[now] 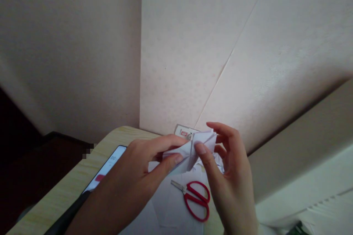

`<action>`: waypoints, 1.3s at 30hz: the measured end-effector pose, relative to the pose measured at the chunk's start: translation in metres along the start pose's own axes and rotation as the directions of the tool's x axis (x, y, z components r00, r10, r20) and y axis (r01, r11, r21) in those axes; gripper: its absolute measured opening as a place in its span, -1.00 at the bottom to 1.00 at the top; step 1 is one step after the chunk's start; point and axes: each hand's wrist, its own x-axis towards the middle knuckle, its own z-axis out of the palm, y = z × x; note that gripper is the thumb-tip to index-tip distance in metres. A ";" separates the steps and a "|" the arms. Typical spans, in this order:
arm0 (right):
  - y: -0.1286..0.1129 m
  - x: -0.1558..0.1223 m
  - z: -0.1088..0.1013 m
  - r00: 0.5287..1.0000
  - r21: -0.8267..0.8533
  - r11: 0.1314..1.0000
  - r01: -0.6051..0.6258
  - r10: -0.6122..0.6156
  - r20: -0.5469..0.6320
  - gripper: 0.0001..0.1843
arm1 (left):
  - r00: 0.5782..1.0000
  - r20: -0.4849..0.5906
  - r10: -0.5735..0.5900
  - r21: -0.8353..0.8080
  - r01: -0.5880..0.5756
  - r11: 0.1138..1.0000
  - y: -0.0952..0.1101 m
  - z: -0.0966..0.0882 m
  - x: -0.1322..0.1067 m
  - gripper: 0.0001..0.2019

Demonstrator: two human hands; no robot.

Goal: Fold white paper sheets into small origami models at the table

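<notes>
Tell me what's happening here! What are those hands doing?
A person is holding a folded piece of white paper. The left hand pinches one end, and the right hand has its thumb pressed on the other end. Below, red-handled scissors lie on a white sheet. A phone with its screen lit lies on the table, partly hidden by the left arm.

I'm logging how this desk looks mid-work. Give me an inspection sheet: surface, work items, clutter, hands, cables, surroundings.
Surface: wood-grain table, partly covered by white sheets.
Work items: folded paper, held up in both hands.
Clutter: red-handled scissors lying on the sheets; phone, screen lit, partly hidden by the left forearm.
Left hand: pinching the paper's left part.
Right hand: thumb on the paper's near face.
Cables: nothing seen.
Surroundings: pale walls beyond the table.
</notes>
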 end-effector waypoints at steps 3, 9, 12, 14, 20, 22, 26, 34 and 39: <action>-0.002 0.000 -0.002 0.995 0.032 0.999 -0.038 0.035 0.091 -0.84 | 0.999 0.043 -0.001 0.015 0.000 1.000 0.000 -0.002 -0.001 -0.72; -0.009 -0.006 -0.003 0.989 0.043 0.999 0.000 -0.007 0.146 -0.90 | 0.995 0.095 -0.036 0.072 0.029 0.997 0.004 -0.005 0.000 -0.74; -0.011 -0.006 -0.002 0.986 0.044 0.999 0.001 -0.009 0.169 -0.88 | 0.996 0.083 -0.015 0.060 0.010 0.998 0.006 -0.005 0.003 -0.82; -0.011 -0.004 -0.001 0.983 0.050 0.999 -0.005 -0.004 0.183 -0.87 | 0.996 0.085 0.004 0.031 -0.006 1.000 0.007 -0.005 0.006 -0.84; -0.009 -0.001 0.002 0.976 0.029 0.999 -0.020 0.013 0.217 -0.89 | 0.995 0.100 0.032 -0.001 -0.033 0.999 0.006 -0.005 0.014 -0.84; -0.009 0.000 0.003 0.979 0.032 0.999 -0.025 0.018 0.205 -0.86 | 0.995 0.096 0.033 -0.005 -0.032 0.999 0.004 -0.004 0.016 -0.86; -0.007 0.002 0.004 0.975 0.045 0.998 -0.034 0.023 0.219 -0.84 | 0.998 0.065 -0.004 -0.050 0.007 0.999 -0.004 -0.001 0.020 -0.87; -0.001 0.001 0.003 0.980 0.101 0.994 -0.040 0.020 0.198 -0.69 | 0.980 0.198 -0.032 -0.292 0.090 0.952 -0.012 -0.003 0.021 -0.75; 0.000 0.001 0.003 0.984 0.171 0.984 -0.054 0.024 0.176 -0.73 | 0.976 0.210 -0.052 -0.267 0.109 0.958 -0.006 -0.004 0.019 -0.69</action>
